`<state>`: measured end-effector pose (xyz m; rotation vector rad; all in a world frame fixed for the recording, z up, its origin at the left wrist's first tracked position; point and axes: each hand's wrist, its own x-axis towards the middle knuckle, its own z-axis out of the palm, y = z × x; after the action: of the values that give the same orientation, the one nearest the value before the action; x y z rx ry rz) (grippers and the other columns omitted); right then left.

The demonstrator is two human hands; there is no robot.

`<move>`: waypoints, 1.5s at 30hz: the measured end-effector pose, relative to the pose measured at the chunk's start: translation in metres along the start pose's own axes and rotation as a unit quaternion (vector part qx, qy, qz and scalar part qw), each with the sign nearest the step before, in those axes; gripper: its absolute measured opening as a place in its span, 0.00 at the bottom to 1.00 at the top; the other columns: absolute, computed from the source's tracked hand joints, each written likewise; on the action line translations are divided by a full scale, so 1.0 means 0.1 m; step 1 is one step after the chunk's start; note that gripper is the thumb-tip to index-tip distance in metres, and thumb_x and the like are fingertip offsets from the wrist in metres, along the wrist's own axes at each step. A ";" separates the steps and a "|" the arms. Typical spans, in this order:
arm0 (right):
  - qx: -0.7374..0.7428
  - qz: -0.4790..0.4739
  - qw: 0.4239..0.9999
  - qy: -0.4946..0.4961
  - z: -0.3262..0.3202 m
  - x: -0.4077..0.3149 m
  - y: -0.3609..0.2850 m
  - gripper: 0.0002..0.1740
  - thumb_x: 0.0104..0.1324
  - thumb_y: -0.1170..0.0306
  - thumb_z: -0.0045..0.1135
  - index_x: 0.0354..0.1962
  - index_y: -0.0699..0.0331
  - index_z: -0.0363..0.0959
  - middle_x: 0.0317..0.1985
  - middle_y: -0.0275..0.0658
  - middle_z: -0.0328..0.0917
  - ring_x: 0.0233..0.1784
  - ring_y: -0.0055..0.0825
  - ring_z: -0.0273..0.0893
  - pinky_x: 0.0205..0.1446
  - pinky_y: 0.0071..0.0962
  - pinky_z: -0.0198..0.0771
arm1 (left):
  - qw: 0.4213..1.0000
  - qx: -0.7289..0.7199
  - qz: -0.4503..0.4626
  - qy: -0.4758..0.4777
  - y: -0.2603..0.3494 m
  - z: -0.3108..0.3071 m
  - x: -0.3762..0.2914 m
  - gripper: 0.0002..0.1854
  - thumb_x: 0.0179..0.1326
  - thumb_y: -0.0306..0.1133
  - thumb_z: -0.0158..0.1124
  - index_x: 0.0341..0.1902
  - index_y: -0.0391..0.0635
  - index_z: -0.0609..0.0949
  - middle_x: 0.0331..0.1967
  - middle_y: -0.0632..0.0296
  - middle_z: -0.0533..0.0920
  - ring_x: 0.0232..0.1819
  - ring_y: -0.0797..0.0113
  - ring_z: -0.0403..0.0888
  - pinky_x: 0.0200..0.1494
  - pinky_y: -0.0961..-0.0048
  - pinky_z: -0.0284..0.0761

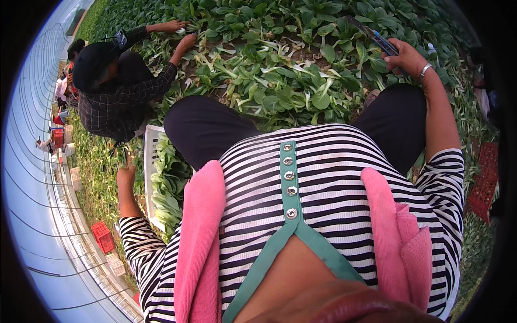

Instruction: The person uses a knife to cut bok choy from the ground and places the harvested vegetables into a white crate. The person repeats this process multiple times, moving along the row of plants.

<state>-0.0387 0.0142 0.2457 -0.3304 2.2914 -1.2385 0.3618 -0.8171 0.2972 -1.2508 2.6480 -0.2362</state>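
My right hand (406,60), with a metal bracelet at the wrist, is closed around the handle of a knife (377,40). Its dark blade points up and left over leafy greens, and blue shows on the handle. My left hand (126,174) is low at the left, outside a white plastic crate (149,181); its fingers are too indistinct to read. Pale-stemmed bok choy (167,185) fills the visible part of the crate, which my body partly hides. Before my knees lie loose leaves and trimmed stalks (278,80) on the soil.
A co-worker (117,84) in a dark cap crouches at the left, both hands at the plants. Standing greens (258,16) grow beyond the cut leaves. Red crates (103,236) stand along the left side; another red crate (484,181) is at the right. More people are farther left.
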 end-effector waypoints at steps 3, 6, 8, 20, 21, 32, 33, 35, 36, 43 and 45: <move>0.016 -0.009 0.995 0.102 -0.02 -0.24 0.00 0.24 0.65 0.66 0.59 0.56 0.61 0.64 0.38 0.32 0.78 0.32 0.20 0.79 0.30 0.23 0.74 | 0.965 -0.165 0.198 0.036 1.54 -0.70 0.06 0.30 0.59 0.47 0.65 0.55 0.30 0.78 0.48 0.40 0.82 0.51 0.51 0.82 0.54 0.64 0.76; 0.214 -0.032 0.967 0.135 0.03 -0.46 -0.09 0.15 0.63 0.71 0.59 0.45 0.64 0.66 0.32 0.34 0.76 0.26 0.21 0.75 0.28 0.23 0.74 | 0.897 -0.178 0.393 0.091 3.15 -1.14 -0.38 0.27 0.60 0.42 0.64 0.57 0.35 0.77 0.45 0.43 0.83 0.46 0.53 0.84 0.51 0.64 0.76; 0.325 -0.047 0.937 0.121 0.05 -0.59 -0.15 0.10 0.62 0.75 0.58 0.39 0.65 0.67 0.28 0.36 0.75 0.23 0.21 0.74 0.27 0.24 0.73 | 0.828 -0.134 0.536 0.096 4.05 -1.14 -0.81 0.25 0.61 0.39 0.63 0.58 0.38 0.76 0.46 0.44 0.82 0.47 0.52 0.83 0.50 0.63 0.76; 0.258 0.067 0.959 0.098 -0.09 -0.48 0.09 0.16 0.66 0.68 0.56 0.48 0.68 0.68 0.31 0.34 0.77 0.28 0.16 0.77 0.29 0.18 0.73 | 0.629 0.149 0.577 -0.500 6.42 1.08 -1.55 0.24 0.64 0.42 0.62 0.58 0.38 0.76 0.45 0.44 0.82 0.46 0.54 0.81 0.52 0.65 0.74; 0.264 0.074 0.959 0.071 -0.15 -0.39 0.12 0.15 0.66 0.69 0.56 0.47 0.68 0.69 0.30 0.33 0.76 0.27 0.15 0.76 0.29 0.18 0.73 | 0.649 0.137 0.573 -0.482 6.64 1.14 -1.38 0.24 0.64 0.42 0.61 0.58 0.38 0.76 0.45 0.44 0.82 0.46 0.54 0.81 0.52 0.65 0.74; 0.564 0.272 0.758 0.185 -0.43 0.27 -0.02 0.17 0.69 0.73 0.53 0.53 0.69 0.63 0.36 0.38 0.76 0.29 0.21 0.76 0.34 0.18 0.74 | 0.762 0.037 0.537 -0.360 8.59 1.53 -0.13 0.22 0.64 0.42 0.60 0.55 0.38 0.77 0.43 0.45 0.83 0.45 0.54 0.81 0.51 0.65 0.74; 0.573 0.336 0.725 0.181 -0.46 0.36 0.08 0.16 0.70 0.74 0.52 0.53 0.68 0.63 0.35 0.38 0.76 0.29 0.21 0.76 0.34 0.18 0.74 | 0.759 0.038 0.540 -0.362 8.73 1.54 -0.09 0.22 0.64 0.42 0.60 0.55 0.38 0.77 0.43 0.45 0.83 0.45 0.54 0.81 0.51 0.65 0.74; 0.501 0.296 0.760 0.289 -0.57 0.54 0.20 0.15 0.70 0.73 0.52 0.52 0.67 0.63 0.34 0.34 0.73 0.28 0.18 0.73 0.34 0.15 0.70 | 0.754 0.048 0.545 -0.365 8.96 1.54 -0.03 0.22 0.64 0.42 0.60 0.55 0.38 0.77 0.43 0.45 0.83 0.45 0.54 0.81 0.51 0.65 0.74; 0.489 0.310 0.766 0.280 -0.63 0.62 0.23 0.15 0.70 0.73 0.52 0.52 0.67 0.63 0.33 0.34 0.73 0.28 0.17 0.72 0.34 0.15 0.69 | 0.751 0.054 0.546 -0.369 9.07 1.51 0.01 0.22 0.64 0.42 0.60 0.55 0.38 0.77 0.43 0.45 0.83 0.45 0.54 0.81 0.50 0.65 0.74; 0.471 0.284 0.826 0.128 -0.94 1.13 0.23 0.14 0.69 0.68 0.56 0.46 0.66 0.63 0.32 0.30 0.67 0.29 0.12 0.70 0.33 0.16 0.70 | 0.723 0.080 0.577 -0.371 9.58 1.25 -0.02 0.21 0.64 0.42 0.59 0.53 0.37 0.78 0.42 0.45 0.83 0.44 0.55 0.81 0.50 0.65 0.74; 0.433 0.263 0.849 0.148 -1.02 1.17 0.16 0.13 0.69 0.69 0.56 0.45 0.66 0.64 0.31 0.30 0.66 0.28 0.12 0.70 0.31 0.17 0.70 | 0.722 0.088 0.581 -0.364 9.65 1.15 -0.03 0.21 0.64 0.42 0.59 0.53 0.37 0.78 0.41 0.45 0.83 0.44 0.55 0.81 0.49 0.65 0.74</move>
<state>-0.1917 0.0436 0.2412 0.8023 1.5918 -1.9009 -0.3251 -0.2151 -0.0353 0.4749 2.0705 0.1873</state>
